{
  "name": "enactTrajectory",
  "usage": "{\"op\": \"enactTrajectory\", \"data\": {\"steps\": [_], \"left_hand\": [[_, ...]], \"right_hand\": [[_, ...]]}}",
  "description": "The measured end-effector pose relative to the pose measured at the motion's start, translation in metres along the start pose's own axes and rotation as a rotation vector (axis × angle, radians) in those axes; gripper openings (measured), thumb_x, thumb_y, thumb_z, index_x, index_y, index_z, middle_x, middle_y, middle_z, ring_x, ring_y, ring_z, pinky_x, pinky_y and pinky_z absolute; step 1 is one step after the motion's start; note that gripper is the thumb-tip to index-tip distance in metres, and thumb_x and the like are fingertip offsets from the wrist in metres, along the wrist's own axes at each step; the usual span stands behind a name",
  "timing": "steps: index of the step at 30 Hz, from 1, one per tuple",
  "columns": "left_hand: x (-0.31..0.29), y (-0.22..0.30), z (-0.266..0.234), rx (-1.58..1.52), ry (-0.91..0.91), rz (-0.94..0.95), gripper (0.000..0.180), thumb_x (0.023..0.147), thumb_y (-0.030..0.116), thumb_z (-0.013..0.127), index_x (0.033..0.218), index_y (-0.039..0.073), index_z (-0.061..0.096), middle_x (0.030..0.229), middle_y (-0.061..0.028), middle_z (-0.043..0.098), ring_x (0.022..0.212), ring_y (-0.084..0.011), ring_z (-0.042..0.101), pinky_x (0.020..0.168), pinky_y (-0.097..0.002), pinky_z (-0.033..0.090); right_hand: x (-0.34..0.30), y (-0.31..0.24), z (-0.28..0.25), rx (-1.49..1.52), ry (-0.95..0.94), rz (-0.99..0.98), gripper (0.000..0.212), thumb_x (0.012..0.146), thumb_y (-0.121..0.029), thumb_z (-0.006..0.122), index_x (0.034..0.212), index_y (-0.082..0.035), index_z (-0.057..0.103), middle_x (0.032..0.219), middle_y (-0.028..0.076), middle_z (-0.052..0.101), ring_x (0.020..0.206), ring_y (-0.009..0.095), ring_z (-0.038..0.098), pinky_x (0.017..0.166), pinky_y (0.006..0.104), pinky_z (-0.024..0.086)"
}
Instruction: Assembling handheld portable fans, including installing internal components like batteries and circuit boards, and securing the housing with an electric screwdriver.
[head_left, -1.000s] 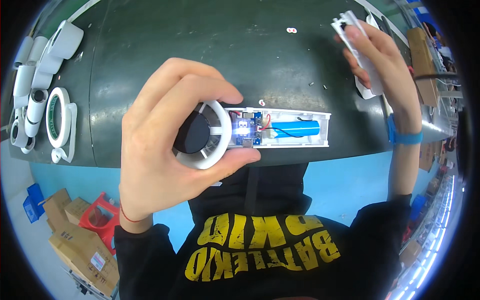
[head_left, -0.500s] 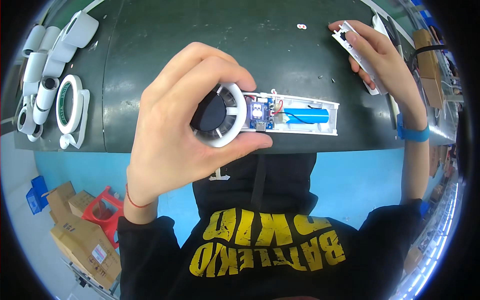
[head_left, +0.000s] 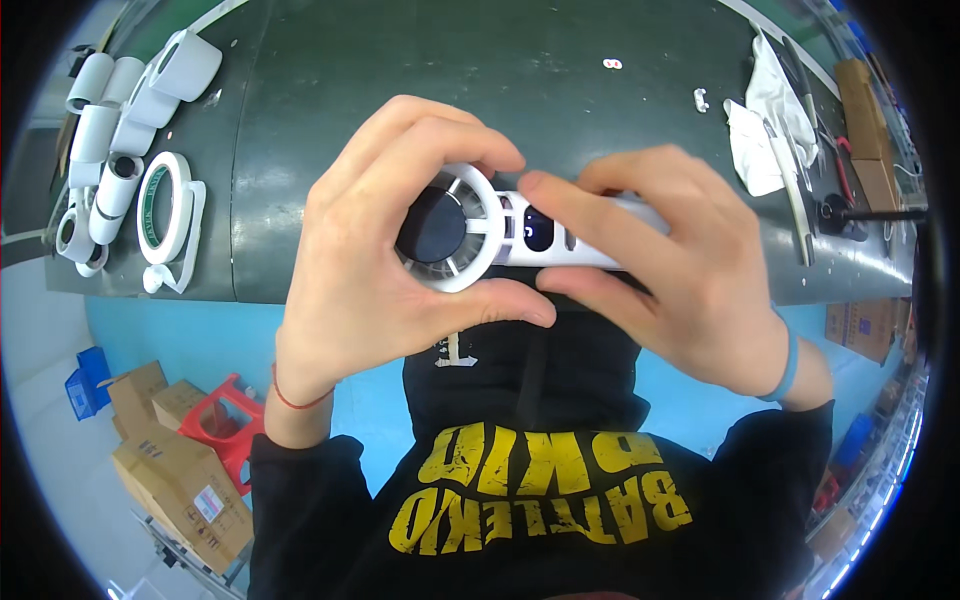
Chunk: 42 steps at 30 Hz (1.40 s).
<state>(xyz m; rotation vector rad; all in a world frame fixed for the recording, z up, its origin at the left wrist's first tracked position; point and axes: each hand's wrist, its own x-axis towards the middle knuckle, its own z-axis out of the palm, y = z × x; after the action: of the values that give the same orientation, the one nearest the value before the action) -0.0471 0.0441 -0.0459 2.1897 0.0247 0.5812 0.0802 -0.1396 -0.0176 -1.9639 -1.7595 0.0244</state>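
Note:
My left hand [head_left: 365,240] is wrapped round the ring-shaped head of a small white handheld fan [head_left: 483,235], whose dark round hub faces up. Over the fan's handle lies a white handle cover [head_left: 585,250] with a dark oval window near the fan head. Fingers and thumb of my right hand [head_left: 665,260] grip the cover and handle from both long sides. The circuit board and blue battery inside the handle are now hidden beneath the cover. Whether the cover sits fully flush I cannot tell.
White tape rolls [head_left: 95,135] and a green-and-white tape ring [head_left: 165,208] are at the left of the dark table [head_left: 400,50]. On the right lie a white cloth [head_left: 770,110], tools and a small white part [head_left: 701,100]. Cardboard boxes [head_left: 185,490] and a red stool [head_left: 215,415] stand below left.
My right hand has come from the far right to the fan, bringing the cover onto the open handle. My left hand keeps its hold on the fan head.

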Motion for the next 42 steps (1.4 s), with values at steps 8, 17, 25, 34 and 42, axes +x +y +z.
{"op": "enactTrajectory", "data": {"steps": [8,17,25,34,42], "left_hand": [[0.000,0.000,-0.001,0.025,-0.017,0.026,0.066,0.046,0.031,0.096,0.098,0.003,0.065,0.102,-0.0102,0.061,0.090,-0.0186,0.061,0.076,-0.0291,0.049],[0.001,0.004,-0.008,0.086,-0.107,0.071,0.048,0.055,0.017,0.092,0.092,0.003,0.066,0.094,-0.0104,0.064,0.089,-0.0239,0.065,0.080,-0.0350,0.053],[-0.006,0.015,0.011,0.239,0.255,0.454,0.089,0.050,0.033,0.095,0.124,0.008,0.052,0.130,-0.0217,0.049,0.116,-0.0380,0.057,0.092,-0.0524,0.054],[-0.025,0.041,0.045,-0.131,0.212,0.169,0.097,0.054,0.024,0.096,0.132,0.005,0.042,0.142,-0.0238,0.036,0.122,-0.0372,0.052,0.083,-0.0382,0.062],[-0.038,0.061,0.051,-0.147,0.155,0.129,0.089,0.059,0.018,0.094,0.132,0.004,0.044,0.141,-0.0244,0.036,0.121,-0.0367,0.053,0.082,-0.0377,0.062]], "right_hand": [[-0.004,-0.003,0.017,0.031,0.115,0.043,0.054,0.062,-0.017,0.081,0.114,-0.009,0.069,0.096,0.010,0.062,0.080,0.026,0.063,0.066,0.0361,0.052],[-0.010,0.025,-0.026,0.794,-0.427,0.579,0.035,0.088,-0.018,0.072,0.115,0.001,0.063,0.090,0.010,0.066,0.083,0.012,0.062,0.068,0.0242,0.048],[-0.044,-0.012,-0.040,0.361,-0.137,0.202,0.039,0.079,-0.021,0.079,0.108,0.001,0.064,0.084,0.015,0.068,0.067,0.024,0.068,0.057,0.0293,0.051],[-0.074,-0.020,-0.025,0.034,0.066,0.075,0.039,0.075,-0.024,0.082,0.099,0.000,0.062,0.074,0.009,0.064,0.056,0.020,0.063,0.045,0.0275,0.045],[-0.094,-0.035,-0.029,-0.051,0.032,0.122,0.039,0.072,-0.028,0.084,0.094,-0.002,0.065,0.073,0.010,0.067,0.055,0.020,0.066,0.045,0.0264,0.045]]}}
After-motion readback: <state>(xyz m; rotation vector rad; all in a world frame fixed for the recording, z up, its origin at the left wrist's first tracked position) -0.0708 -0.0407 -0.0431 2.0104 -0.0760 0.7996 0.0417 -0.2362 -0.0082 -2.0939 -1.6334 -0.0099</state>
